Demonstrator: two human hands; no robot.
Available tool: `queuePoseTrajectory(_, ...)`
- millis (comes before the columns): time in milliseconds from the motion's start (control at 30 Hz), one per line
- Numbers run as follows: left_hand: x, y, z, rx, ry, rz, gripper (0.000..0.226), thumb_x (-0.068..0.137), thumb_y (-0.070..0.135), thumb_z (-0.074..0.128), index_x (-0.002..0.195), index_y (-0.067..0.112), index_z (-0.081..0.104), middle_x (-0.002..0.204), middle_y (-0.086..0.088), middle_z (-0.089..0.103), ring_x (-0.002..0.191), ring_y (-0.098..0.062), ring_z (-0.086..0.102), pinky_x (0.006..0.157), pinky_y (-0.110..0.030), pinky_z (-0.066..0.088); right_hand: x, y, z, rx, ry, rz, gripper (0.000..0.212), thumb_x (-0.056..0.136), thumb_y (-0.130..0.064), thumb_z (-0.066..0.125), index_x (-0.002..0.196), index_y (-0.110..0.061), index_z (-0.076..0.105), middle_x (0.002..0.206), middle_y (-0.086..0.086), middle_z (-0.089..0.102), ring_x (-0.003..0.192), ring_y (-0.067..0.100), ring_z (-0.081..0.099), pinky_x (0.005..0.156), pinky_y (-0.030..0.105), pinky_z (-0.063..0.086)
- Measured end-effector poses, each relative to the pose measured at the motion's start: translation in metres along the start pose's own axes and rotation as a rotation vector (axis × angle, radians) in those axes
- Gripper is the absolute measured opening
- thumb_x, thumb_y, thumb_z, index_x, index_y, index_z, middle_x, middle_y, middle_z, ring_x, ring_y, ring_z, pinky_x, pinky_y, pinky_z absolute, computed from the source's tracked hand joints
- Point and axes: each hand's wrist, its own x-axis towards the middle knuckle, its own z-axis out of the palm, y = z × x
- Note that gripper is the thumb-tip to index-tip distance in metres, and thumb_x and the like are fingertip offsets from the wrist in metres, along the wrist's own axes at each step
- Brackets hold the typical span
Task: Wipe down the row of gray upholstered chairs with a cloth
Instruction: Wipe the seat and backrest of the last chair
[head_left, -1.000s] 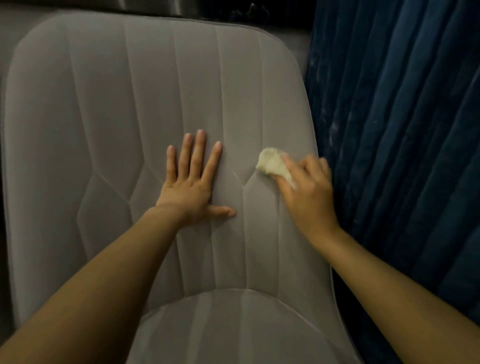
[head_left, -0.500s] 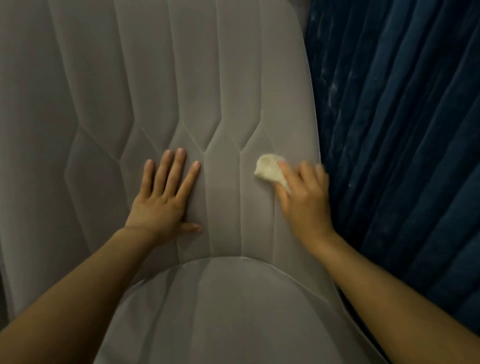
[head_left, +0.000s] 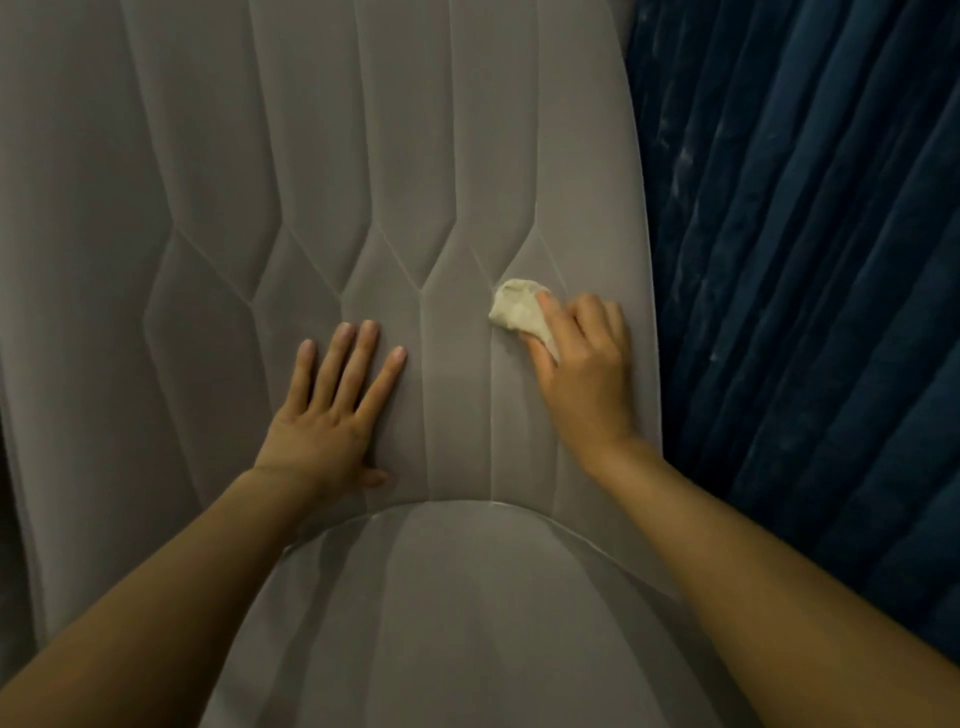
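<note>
Presently the right hand (head_left: 587, 374) grips a small wadded cloth (head_left: 519, 312), its fingers curled over it. It presses the cloth against the backrest (head_left: 311, 156) of the gray chair (head_left: 130, 389), near the right edge and just above the seat (head_left: 467, 623). The left hand (head_left: 327, 415) lies flat on the backrest, fingers straight and spread, holding nothing. A dark blue curtain (head_left: 805, 260) hangs just beside the chair's right edge.

Risks noted:
- **Narrow coverage.** The cloth is bunched into a small lump, so each pass likely covers a narrow strip and panels could be left unwiped.
- **Missed seams.** The stitched grooves look deep, and a wad riding over them probably misses dirt in the seams.
- **Running off the edge.** The cloth sits close to the edge, so a stroke carried too far right could slide off and drag onto the curtain.
- **Chair shifting.** The flat left hand appears to brace the chair, and heavy pressure there might push or tip it backward.
</note>
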Motion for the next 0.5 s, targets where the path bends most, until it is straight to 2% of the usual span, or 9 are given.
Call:
queuePoseTrajectory(167, -0.017, 0.012, 0.012, 0.021, 0.035, -0.015, 0.147, 0.034, 0.06, 0.087, 0.151, 0.011, 0.012, 0.158, -0.009, -0.016, 0.146, -0.028, -0.013, 0.116, -0.045, -0.015, -0.084, -0.009, 0.015, -0.02, -0.21, -0.147, 0.03, 0.081, -0.017, 0.05, 0.1, -0.002, 0.067, 0.076, 0.011, 0.056, 0.072, 0.023, 0.035, 0.065, 0.036, 0.036)
queuePoseTrajectory(267, -0.034, 0.019, 0.023, 0.064, 0.058, -0.019, 0.122, 0.062, 0.073, 0.066, 0.152, 0.01, 0.012, 0.159, -0.009, -0.014, 0.147, -0.028, -0.011, 0.116, -0.044, -0.013, -0.103, -0.012, 0.006, -0.001, -0.362, -0.182, 0.031, 0.081, -0.022, 0.048, 0.097, -0.003, 0.067, 0.077, 0.009, 0.056, 0.072, 0.02, 0.034, 0.064, 0.03, 0.031)
queuePoseTrajectory(333, -0.038, 0.021, 0.027, 0.074, 0.096, -0.033, 0.105, 0.074, 0.074, 0.04, 0.153, 0.013, 0.009, 0.159, -0.007, -0.013, 0.147, -0.027, -0.009, 0.117, -0.043, -0.012, -0.099, -0.013, 0.001, -0.001, -0.363, -0.148, 0.031, 0.084, -0.024, 0.047, 0.097, -0.004, 0.067, 0.076, 0.008, 0.054, 0.072, 0.019, 0.034, 0.063, 0.03, 0.03)
queuePoseTrajectory(367, -0.038, 0.021, 0.028, 0.072, 0.106, -0.04, 0.101, 0.075, 0.073, 0.034, 0.153, 0.014, 0.008, 0.159, -0.006, -0.013, 0.147, -0.026, -0.009, 0.117, -0.043, -0.012, -0.097, -0.015, -0.002, 0.012, -0.343, -0.096, 0.031, 0.085, -0.024, 0.047, 0.098, -0.004, 0.067, 0.075, 0.008, 0.053, 0.072, 0.019, 0.034, 0.063, 0.03, 0.03)
queuePoseTrajectory(433, -0.042, 0.023, 0.033, 0.074, 0.142, -0.047, 0.097, 0.076, 0.07, 0.032, 0.153, 0.016, 0.007, 0.16, -0.004, -0.012, 0.147, -0.025, -0.009, 0.117, -0.043, -0.012, -0.102, -0.015, -0.005, 0.018, -0.313, -0.032, 0.026, 0.085, -0.02, 0.051, 0.099, -0.004, 0.066, 0.076, 0.007, 0.052, 0.072, 0.018, 0.034, 0.063, 0.029, 0.03)
queuePoseTrajectory(500, -0.051, 0.027, 0.04, 0.073, 0.176, -0.066, 0.091, 0.081, 0.067, 0.029, 0.153, 0.018, 0.003, 0.16, -0.002, -0.012, 0.147, -0.023, -0.009, 0.118, -0.043, -0.01, -0.116, -0.013, -0.003, -0.032, -0.341, -0.05, 0.02, 0.078, -0.012, 0.069, 0.096, -0.004, 0.066, 0.076, 0.007, 0.052, 0.072, 0.018, 0.033, 0.064, 0.029, 0.029)
